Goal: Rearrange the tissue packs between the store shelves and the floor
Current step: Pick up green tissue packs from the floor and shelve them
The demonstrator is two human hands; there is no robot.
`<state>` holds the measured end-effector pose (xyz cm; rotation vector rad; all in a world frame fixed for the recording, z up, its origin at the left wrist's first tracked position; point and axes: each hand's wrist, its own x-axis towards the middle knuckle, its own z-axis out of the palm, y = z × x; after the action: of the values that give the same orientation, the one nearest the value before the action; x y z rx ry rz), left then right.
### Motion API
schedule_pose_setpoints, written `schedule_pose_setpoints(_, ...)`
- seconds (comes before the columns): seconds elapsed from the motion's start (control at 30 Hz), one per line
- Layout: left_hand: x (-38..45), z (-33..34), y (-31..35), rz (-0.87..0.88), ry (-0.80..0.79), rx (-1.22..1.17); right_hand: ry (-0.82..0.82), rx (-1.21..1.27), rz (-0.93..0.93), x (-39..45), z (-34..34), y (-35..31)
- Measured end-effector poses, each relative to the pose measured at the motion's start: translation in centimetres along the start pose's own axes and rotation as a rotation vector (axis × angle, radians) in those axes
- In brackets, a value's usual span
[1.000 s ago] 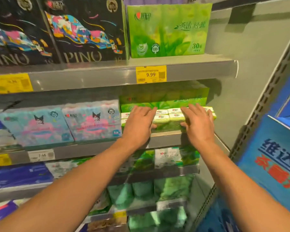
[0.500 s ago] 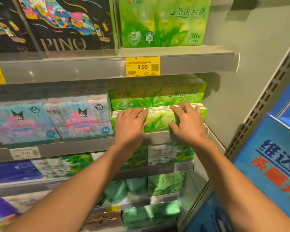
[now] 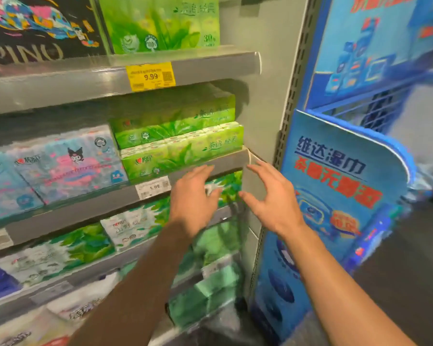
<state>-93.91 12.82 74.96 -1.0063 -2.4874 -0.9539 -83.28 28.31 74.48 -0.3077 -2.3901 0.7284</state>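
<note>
Your left hand [image 3: 194, 196] and right hand [image 3: 268, 196] hover spread, empty — just below the green tissue pack [image 3: 183, 152] at the shelf [image 3: 223, 162] front edge.

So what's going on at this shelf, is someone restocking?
A person is arranging tissue packs on store shelves. Right now both hands are empty: the left hand and right hand hover open just below the shelf edge. The front green tissue pack sits on that shelf, at its lip, with another green pack behind it. Neither hand touches a pack.
</note>
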Motion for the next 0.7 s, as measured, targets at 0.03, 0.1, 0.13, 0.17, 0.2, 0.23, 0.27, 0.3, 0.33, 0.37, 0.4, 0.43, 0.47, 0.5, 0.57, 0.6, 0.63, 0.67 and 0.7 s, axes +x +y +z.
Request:
schedule_pose_setpoints(0.03,-1.2,0.5,0.8,0.046,-0.037,-0.033,0.020,-0.032,0.048,-2.4,-0.9,-0.1)
schedule_pose_setpoints(0.1,-4.1,1.5,2.4,0.110,-0.131,-0.109,0.081,-0.083,0.166,-7.9,-2.5,-0.4)
schedule_pose_setpoints(0.13,-5.9,2.1,3.1,0.140,-0.194,-0.145,0.122,-0.099,0.235,-11.0,-3.4,-0.7)
schedule_pose_setpoints(0.17,-7.8,2.8,3.8,0.177,-0.262,-0.175,0.162,-0.115,0.309,-14.2,-4.1,-1.0)
schedule_pose_setpoints(0.2,-9.8,3.4,4.6,0.215,-0.324,-0.194,0.186,-0.136,0.387,-17.5,-4.9,-1.3)
schedule_pose_setpoints(0.23,-11.9,3.9,5.6,0.244,-0.381,-0.202,0.192,-0.161,0.467,-20.7,-5.6,-1.7)
schedule_pose_setpoints(0.27,-14.2,4.3,6.9,0.267,-0.438,-0.211,0.195,-0.182,0.544,-24.1,-6.4,-2.1)
schedule_pose_setpoints(0.3,-16.6,4.7,8.3,0.293,-0.500,-0.235,0.210,-0.194,0.620,-27.5,-7.3,-2.6)
schedule_pose_setpoints(0.33,-19.0,5.0,9.9,0.323,-0.569,-0.270,0.240,-0.199,0.690,-31.0,-8.2,-3.0)
schedule_pose_setpoints(0.37,-21.4,5.3,11.5,0.357,-0.637,-0.300,0.281,-0.205,0.758,-34.5,-9.2,-3.4)
schedule_pose_setpoints(0.4,-23.7,5.6,13.2,0.398,-0.697,-0.314,0.324,-0.212,0.826,-38.0,-10.1,-3.8)
schedule_pose_setpoints(0.43,-26.0,6.0,14.9,0.448,-0.748,-0.319,0.367,-0.214,0.900,-41.3,-11.0,-4.1)
schedule_pose_setpoints(0.47,-28.3,6.5,16.6,0.505,-0.797,-0.323,0.411,-0.209,0.974,-44.7,-11.9,-4.6)
schedule_pose_setpoints(0.5,-30.7,6.9,18.4,0.560,-0.847,-0.325,0.454,-0.205,1.041,-48.0,-12.8,-5.0)
schedule_pose_setpoints(0.57,-35.9,7.8,22.1,0.643,-0.944,-0.332,0.526,-0.204,1.151,-54.7,-14.9,-6.0)
schedule_pose_setpoints(0.6,-38.6,8.3,24.1,0.679,-0.990,-0.333,0.562,-0.207,1.199,-58.1,-16.1,-6.6)
schedule_pose_setpoints(0.63,-41.5,8.7,26.4,0.719,-1.030,-0.329,0.600,-0.214,1.248,-61.5,-17.4,-7.3)
schedule_pose_setpoints(0.67,-44.6,9.1,28.8,0.759,-1.065,-0.325,0.639,-0.222,1.296,-64.9,-18.7,-8.0)
schedule_pose_setpoints(0.7,-48.1,9.5,31.6,0.796,-1.104,-0.321,0.684,-0.218,1.346,-68.4,-20.1,-8.7)
